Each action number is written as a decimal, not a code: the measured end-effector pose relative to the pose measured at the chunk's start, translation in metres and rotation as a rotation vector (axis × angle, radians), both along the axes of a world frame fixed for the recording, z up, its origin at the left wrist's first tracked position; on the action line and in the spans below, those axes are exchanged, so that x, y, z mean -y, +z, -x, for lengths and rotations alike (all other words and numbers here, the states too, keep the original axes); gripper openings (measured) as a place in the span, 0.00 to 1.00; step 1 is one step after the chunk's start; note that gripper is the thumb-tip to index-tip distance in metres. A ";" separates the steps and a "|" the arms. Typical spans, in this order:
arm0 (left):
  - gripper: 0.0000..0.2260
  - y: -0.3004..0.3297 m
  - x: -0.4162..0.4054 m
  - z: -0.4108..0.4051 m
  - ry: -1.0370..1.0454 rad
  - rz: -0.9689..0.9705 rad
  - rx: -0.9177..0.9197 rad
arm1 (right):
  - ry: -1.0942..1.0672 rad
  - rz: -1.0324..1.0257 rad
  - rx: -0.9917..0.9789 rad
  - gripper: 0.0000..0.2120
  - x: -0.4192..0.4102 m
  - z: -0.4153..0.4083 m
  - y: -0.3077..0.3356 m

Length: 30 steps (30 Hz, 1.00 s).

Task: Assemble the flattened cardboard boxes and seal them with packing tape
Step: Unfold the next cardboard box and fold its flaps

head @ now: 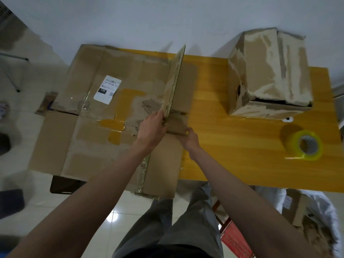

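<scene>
A large flattened cardboard box (96,116) with a white shipping label lies across the left half of the yellow table (232,146). One of its flaps (175,81) stands raised on edge. My left hand (151,127) grips the near end of that raised flap. My right hand (189,138) pinches the edge of a small flat flap just to the right. An assembled, worn cardboard box (270,75) stands at the table's back right. A roll of yellowish packing tape (305,144) lies on the table's right side, away from both hands.
A red stool (234,237) stands under the table's front edge by my legs. Another cardboard box in white wrapping (307,220) sits on the floor at lower right. Dark objects lie on the tiled floor at left.
</scene>
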<state>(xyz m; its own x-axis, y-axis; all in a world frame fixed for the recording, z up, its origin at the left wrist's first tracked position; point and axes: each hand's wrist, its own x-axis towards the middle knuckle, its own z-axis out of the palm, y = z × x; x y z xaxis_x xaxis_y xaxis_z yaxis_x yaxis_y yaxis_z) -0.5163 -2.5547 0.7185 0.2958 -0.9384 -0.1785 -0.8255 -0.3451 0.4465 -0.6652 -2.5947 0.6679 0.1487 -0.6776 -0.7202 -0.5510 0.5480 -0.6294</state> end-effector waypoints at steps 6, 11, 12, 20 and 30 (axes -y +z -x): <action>0.05 0.011 -0.006 -0.007 -0.013 0.058 0.008 | 0.051 -0.056 -0.117 0.20 -0.011 0.004 0.002; 0.05 0.031 -0.009 -0.011 -0.028 0.103 0.011 | 0.119 -0.097 0.054 0.25 -0.013 0.010 0.025; 0.05 0.039 -0.008 -0.013 -0.029 0.120 0.008 | 0.105 -0.104 0.095 0.27 -0.014 0.012 0.033; 0.06 0.147 0.029 -0.018 -0.048 0.267 0.131 | -0.043 0.092 0.344 0.09 0.002 0.011 0.125; 0.05 0.294 0.043 0.008 -0.052 0.639 0.297 | -0.022 0.785 0.338 0.13 0.026 0.029 0.273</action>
